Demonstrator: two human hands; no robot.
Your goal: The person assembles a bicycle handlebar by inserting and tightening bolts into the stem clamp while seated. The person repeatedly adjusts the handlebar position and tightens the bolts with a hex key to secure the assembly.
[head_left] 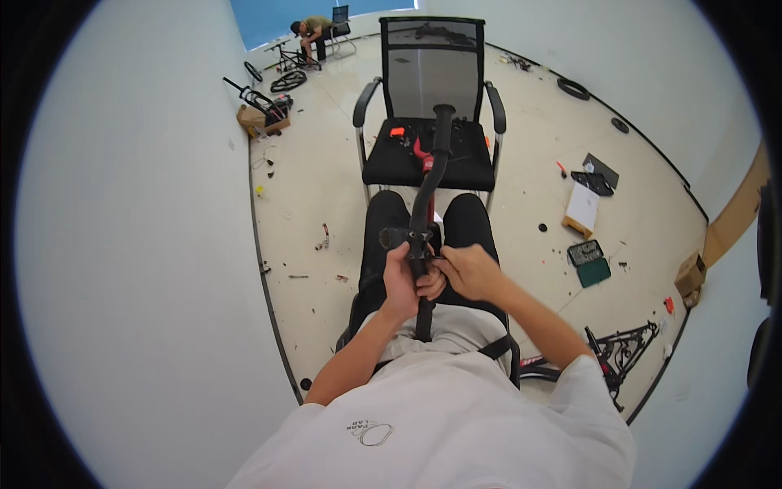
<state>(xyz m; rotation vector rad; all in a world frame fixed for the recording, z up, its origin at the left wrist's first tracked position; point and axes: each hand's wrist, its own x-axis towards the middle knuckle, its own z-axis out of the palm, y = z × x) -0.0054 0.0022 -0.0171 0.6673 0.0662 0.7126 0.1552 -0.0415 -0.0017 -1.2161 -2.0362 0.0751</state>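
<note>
A black bicycle handlebar point(423, 202) stretches from my lap up over the seat of the chair in front of me. A short black stem point(395, 238) is mounted at its middle and points to the left. My left hand point(404, 285) is wrapped round the bar just below the stem. At the right side of the stem clamp, my right hand point(472, 271) is closed in a pinch. Something thin and dark shows at its fingertips, too small to name. The bar's near end rests against my shirt.
A black mesh chair point(432, 77) faces me, with red tools and small parts on its seat. On the floor to the right lie a green tool case point(594, 273), a white box point(582, 204) and a bike frame point(627, 354). Far back, a seated person point(314, 37) bends over bike parts.
</note>
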